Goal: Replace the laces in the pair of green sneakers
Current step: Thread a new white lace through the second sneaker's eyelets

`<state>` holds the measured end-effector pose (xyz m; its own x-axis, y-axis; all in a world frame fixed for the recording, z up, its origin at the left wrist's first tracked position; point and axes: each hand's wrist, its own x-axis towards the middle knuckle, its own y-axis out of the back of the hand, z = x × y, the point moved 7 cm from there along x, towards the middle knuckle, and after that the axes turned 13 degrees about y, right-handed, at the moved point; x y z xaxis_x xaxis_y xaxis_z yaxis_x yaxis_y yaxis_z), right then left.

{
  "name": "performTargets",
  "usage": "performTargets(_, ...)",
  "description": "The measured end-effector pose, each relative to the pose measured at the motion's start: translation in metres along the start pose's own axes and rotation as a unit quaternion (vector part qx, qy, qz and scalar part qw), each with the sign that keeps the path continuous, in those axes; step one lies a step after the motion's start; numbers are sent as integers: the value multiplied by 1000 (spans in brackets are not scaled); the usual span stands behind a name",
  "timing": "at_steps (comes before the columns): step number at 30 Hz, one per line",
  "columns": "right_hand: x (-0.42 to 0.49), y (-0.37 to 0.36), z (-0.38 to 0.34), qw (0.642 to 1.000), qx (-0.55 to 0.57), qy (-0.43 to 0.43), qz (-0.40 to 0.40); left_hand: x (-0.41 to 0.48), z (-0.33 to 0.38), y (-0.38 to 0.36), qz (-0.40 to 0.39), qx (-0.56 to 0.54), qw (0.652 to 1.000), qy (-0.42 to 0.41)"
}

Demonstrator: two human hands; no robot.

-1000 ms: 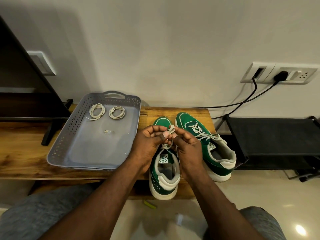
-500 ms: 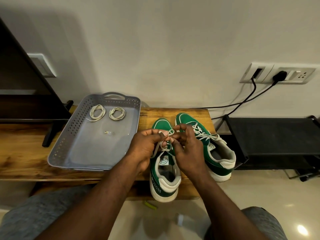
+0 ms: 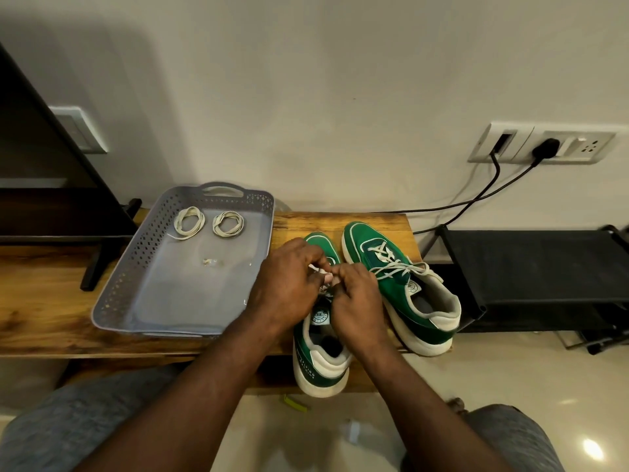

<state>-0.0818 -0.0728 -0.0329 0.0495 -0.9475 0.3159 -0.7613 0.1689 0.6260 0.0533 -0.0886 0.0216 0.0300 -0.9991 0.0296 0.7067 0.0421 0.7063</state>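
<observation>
Knuckles nearly touching, the left hand (image 3: 289, 287) and right hand (image 3: 357, 301) bend down over the near sneaker (image 3: 320, 366), just right of the tray (image 3: 136, 267), fingers curled, pinching its white lace (image 3: 327, 287). The second sneaker (image 3: 401, 294) lies farther right, laced.

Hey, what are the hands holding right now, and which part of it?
Both the left hand and right hand pinch the white lace of the nearer green sneaker, above its tongue; fingers hide whether they hold ends or loops.
</observation>
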Motion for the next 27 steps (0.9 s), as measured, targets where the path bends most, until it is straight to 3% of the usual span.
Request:
performTargets(7, -8, 9, 0, 966, 211, -137, 55, 0, -4, -1, -4, -39, 998, 53)
performTargets(12, -9, 11, -2, 909, 374, -167, 74, 5, -10, 0, 9, -80, 989, 126)
performTargets(16, -10, 13, -7, 938, 327, -108, 37, 10, -25, -3, -38, -202, 954, 217)
performTargets(19, -12, 16, -5, 955, 272, -94, 68, 7, -25, -5, -70, -260, 930, 249)
performTargets(23, -10, 16, -9, 959, 259, -77, 84, 10, -26, -6, -82, -261, 928, 253)
performTargets(27, -15, 18, -14, 958, 265, -45, 101, 10, -45, -14, -99, -340, 877, 325)
